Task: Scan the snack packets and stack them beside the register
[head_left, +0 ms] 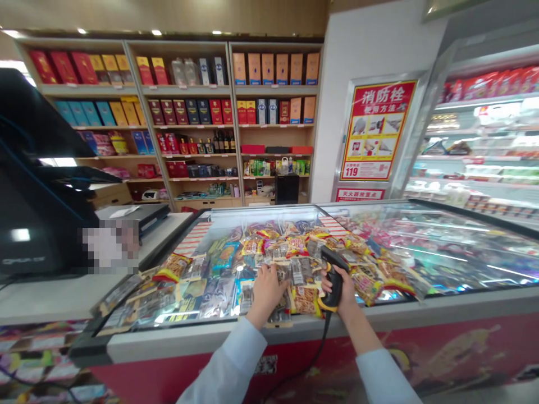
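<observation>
My right hand (346, 289) is wrapped round the grip of a black and yellow barcode scanner (334, 280), its head tilted up and leftward and its cable hanging down over the freezer's front. My left hand (267, 289) is bent over a clear-and-dark snack packet (283, 275), thumb and fingers on either side of it; the fingertips are partly hidden. Right beside it, between my hands, lies a yellow and red snack bag (305, 300). Many more packets lie spread on the glass lid of the chest freezer (181, 335) around both hands.
A counter (46, 297) with a black checkout terminal (33, 224) stands to the left. Shelves of boxed bottles (191, 112) line the back wall. A red fire hydrant notice (377, 129) hangs on the wall, and a lit chiller (484, 140) stands at the right.
</observation>
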A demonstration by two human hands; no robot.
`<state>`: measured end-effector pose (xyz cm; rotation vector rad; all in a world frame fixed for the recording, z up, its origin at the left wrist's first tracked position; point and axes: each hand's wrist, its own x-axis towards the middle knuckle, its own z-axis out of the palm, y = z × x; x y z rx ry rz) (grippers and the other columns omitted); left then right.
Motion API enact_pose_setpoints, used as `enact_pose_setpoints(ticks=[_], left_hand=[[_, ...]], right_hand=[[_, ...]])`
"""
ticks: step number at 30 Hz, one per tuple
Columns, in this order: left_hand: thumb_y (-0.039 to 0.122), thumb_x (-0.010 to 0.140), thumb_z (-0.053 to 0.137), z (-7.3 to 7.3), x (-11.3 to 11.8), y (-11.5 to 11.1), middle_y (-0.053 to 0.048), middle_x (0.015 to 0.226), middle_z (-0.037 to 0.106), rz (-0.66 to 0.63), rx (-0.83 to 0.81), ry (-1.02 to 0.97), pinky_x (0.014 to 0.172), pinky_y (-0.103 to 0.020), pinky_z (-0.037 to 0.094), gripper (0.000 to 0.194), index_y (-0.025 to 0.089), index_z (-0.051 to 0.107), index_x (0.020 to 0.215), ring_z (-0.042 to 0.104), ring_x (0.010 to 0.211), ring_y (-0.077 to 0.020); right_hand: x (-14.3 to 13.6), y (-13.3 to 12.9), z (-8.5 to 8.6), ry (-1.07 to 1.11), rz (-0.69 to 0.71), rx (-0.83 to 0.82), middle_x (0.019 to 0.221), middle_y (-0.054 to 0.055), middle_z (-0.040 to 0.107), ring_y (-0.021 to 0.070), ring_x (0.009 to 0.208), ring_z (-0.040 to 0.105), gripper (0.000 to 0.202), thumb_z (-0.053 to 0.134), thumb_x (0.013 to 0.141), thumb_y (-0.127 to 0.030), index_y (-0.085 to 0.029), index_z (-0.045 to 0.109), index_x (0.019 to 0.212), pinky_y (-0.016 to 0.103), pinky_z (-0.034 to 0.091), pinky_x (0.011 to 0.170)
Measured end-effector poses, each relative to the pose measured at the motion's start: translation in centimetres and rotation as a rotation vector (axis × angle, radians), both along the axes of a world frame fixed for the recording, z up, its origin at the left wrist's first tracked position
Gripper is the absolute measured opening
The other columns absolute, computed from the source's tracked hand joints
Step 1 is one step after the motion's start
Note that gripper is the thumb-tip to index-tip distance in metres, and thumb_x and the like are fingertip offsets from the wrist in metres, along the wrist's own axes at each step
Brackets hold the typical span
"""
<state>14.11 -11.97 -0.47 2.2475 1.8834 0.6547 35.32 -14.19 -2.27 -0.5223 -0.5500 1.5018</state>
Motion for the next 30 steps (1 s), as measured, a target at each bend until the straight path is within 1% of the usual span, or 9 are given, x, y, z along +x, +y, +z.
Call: enact_pose_setpoints(ticks=[5, 9, 14, 17, 20, 23, 26, 28, 30], left_hand=[[0.047, 0.078, 0.058, 0.9, 0.7, 0.1, -0.020, 0.112, 0.056, 0.024, -0.017, 0.063, 0.087, -0.042, 0.043, 0.047, 0.015, 0.058, 0.114, 0.050, 0.111, -0.0352], [0.040, 0.071, 0.066, 1.1, 0.9, 0.5, -0.017, 0.109, 0.058, 0.037, -0.023, 0.065, 0.081, -0.037, 0.045, 0.046, 0.018, 0.060, 0.111, 0.053, 0.107, -0.0329], [0.030, 0.068, 0.066, 1.3, -0.3, 1.9, -0.012, 0.113, 0.061, -0.027, 0.060, -0.096, 0.086, -0.034, 0.044, 0.056, 0.022, 0.057, 0.123, 0.055, 0.106, -0.0282], [0.032, 0.073, 0.063, 1.5, -1.7, 3.7, -0.010, 0.117, 0.062, -0.030, 0.167, -0.332, 0.094, -0.036, 0.042, 0.055, 0.022, 0.055, 0.126, 0.055, 0.110, -0.0266], [0.034, 0.076, 0.061, 1.4, -2.8, 5.7, -0.009, 0.115, 0.065, 0.047, 0.207, -0.657, 0.097, -0.038, 0.041, 0.050, 0.021, 0.057, 0.124, 0.057, 0.109, -0.0243], [0.036, 0.080, 0.056, 1.1, -3.3, 7.2, -0.009, 0.117, 0.064, 0.096, 0.083, -1.104, 0.091, -0.036, 0.047, 0.044, 0.020, 0.057, 0.121, 0.061, 0.104, -0.0205], [0.037, 0.085, 0.045, 0.7, -3.1, 7.6, -0.009, 0.106, 0.068, 0.072, -0.135, -1.539, 0.077, -0.033, 0.054, 0.039, 0.016, 0.057, 0.116, 0.067, 0.090, -0.0181], [0.036, 0.086, 0.042, 0.6, -2.9, 7.4, -0.008, 0.094, 0.070, 0.008, -0.214, -1.720, 0.073, -0.032, 0.055, 0.037, 0.014, 0.058, 0.112, 0.068, 0.084, -0.0177], [0.035, 0.085, 0.044, 0.6, -2.7, 7.1, -0.007, 0.089, 0.071, -0.073, -0.244, -1.804, 0.074, -0.031, 0.056, 0.036, 0.015, 0.059, 0.110, 0.068, 0.085, -0.0181]], right_hand=[[-0.2, -0.1, -0.2, -0.002, -0.030, 0.023, 0.062, -0.001, 0.055, 0.0054, 0.037, 0.038, 0.017, 0.066, 0.066, -0.030, -0.018, 0.058, 0.074, 0.018, 0.033, 0.033], [-0.4, -0.1, 0.0, -0.025, -0.041, 0.042, 0.062, 0.000, 0.054, 0.0067, 0.037, 0.037, 0.016, 0.064, 0.067, -0.031, -0.019, 0.057, 0.075, 0.019, 0.032, 0.031], [-0.5, -0.3, 0.1, -0.041, -0.051, 0.041, 0.061, 0.000, 0.054, 0.0066, 0.037, 0.037, 0.015, 0.063, 0.067, -0.031, -0.019, 0.058, 0.074, 0.018, 0.030, 0.031], [-0.6, -0.6, 0.3, -0.046, -0.045, 0.029, 0.061, 0.000, 0.055, 0.0061, 0.037, 0.037, 0.016, 0.063, 0.068, -0.032, -0.018, 0.059, 0.075, 0.017, 0.029, 0.031], [-0.6, -0.8, 0.4, -0.060, 0.008, 0.020, 0.060, 0.000, 0.056, 0.0061, 0.036, 0.037, 0.017, 0.064, 0.066, -0.033, -0.019, 0.059, 0.074, 0.017, 0.028, 0.031], [-0.6, -1.0, 0.5, -0.083, 0.073, 0.032, 0.059, 0.001, 0.057, 0.0060, 0.034, 0.036, 0.019, 0.064, 0.065, -0.035, -0.018, 0.058, 0.073, 0.017, 0.026, 0.030], [-0.6, -1.0, 0.3, -0.107, 0.096, 0.051, 0.059, 0.002, 0.060, 0.0064, 0.033, 0.038, 0.020, 0.064, 0.066, -0.035, -0.018, 0.059, 0.074, 0.017, 0.026, 0.030], [-0.5, -1.0, 0.2, -0.116, 0.098, 0.056, 0.060, 0.003, 0.062, 0.0066, 0.033, 0.039, 0.021, 0.064, 0.067, -0.036, -0.017, 0.060, 0.075, 0.017, 0.026, 0.031], [-0.4, -0.9, 0.0, -0.126, 0.102, 0.060, 0.059, 0.004, 0.062, 0.0069, 0.032, 0.041, 0.022, 0.064, 0.068, -0.037, -0.016, 0.060, 0.075, 0.017, 0.027, 0.031]])
